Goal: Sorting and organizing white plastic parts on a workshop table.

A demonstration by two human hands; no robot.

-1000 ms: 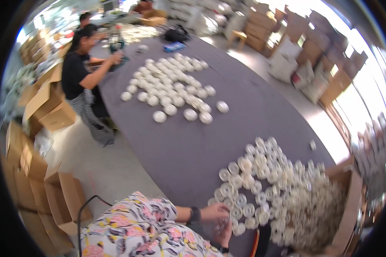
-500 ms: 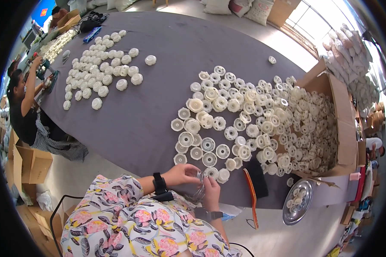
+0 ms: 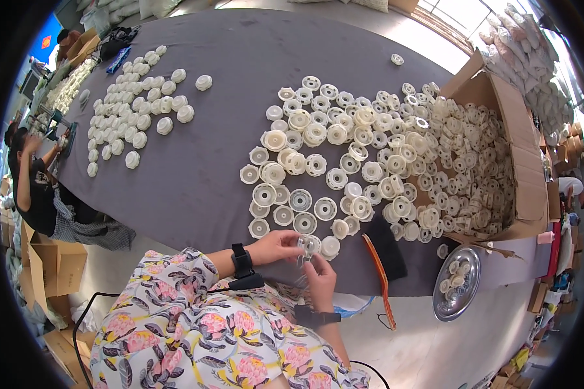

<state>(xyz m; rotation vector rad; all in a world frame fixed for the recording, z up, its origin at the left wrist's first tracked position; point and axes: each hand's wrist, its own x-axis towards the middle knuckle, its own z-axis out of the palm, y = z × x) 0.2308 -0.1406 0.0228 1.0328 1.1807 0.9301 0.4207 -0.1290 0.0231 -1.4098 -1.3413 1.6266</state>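
At the table's near edge, my left hand (image 3: 274,247) pinches a small clear, ring-like plastic piece (image 3: 301,259) between its thumb and fingers. My right hand (image 3: 320,282) grips the same piece from the other side, thumb and fingers closed. Its exact kind is too small and blurred to tell. Just beyond my fingertips lie many round, off-white plastic parts with scalloped rims, such as one flat part (image 3: 304,223) and another by my hands (image 3: 329,247). Some are stacked or leaning on each other.
An open cardboard box (image 3: 525,152) on its side spills more parts at the right. Nearby are a black cloth-like pad (image 3: 387,246), an orange strip (image 3: 376,272) and a metal tray (image 3: 442,305) with a few parts. Assembled white knobs (image 3: 139,121) stand far left, near a co-worker (image 3: 32,188).
The whole view has shifted, so the table contents sit higher and further left. My hands still hold the clear piece, slightly raised toward the parts. The co-worker's raised arm has come down a little.
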